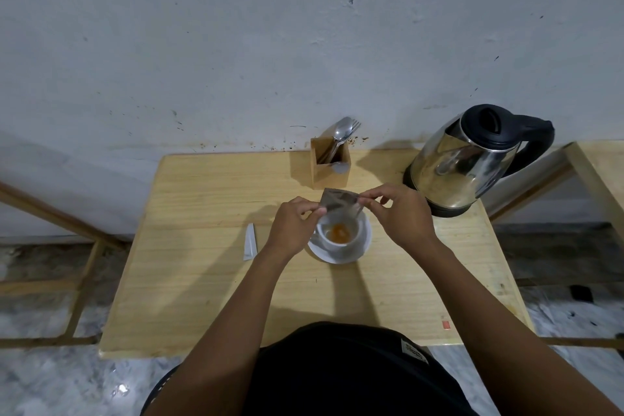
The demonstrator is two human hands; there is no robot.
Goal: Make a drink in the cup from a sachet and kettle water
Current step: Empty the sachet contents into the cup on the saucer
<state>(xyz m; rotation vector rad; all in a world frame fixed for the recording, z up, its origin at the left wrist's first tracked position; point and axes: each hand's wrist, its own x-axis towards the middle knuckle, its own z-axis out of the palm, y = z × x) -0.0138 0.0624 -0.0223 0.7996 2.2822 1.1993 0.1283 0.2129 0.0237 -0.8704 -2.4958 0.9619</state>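
Observation:
A white cup [341, 236] stands on a white saucer [363, 248] near the middle of the wooden table [202, 280]. Orange powder lies in the bottom of the cup. Just above the cup's far rim, both hands hold a silvery sachet [337, 201] tilted over it. My left hand [292, 228] pinches its left edge and my right hand [401, 216] pinches its right top corner. A steel kettle [469, 162] with a black lid and handle sits on its base at the back right of the table.
A wooden holder [331, 164] with spoons and a fork stands at the back by the wall. A small white stick sachet [250, 241] lies on the table left of my left hand. Another table's edge [601, 172] shows at the right.

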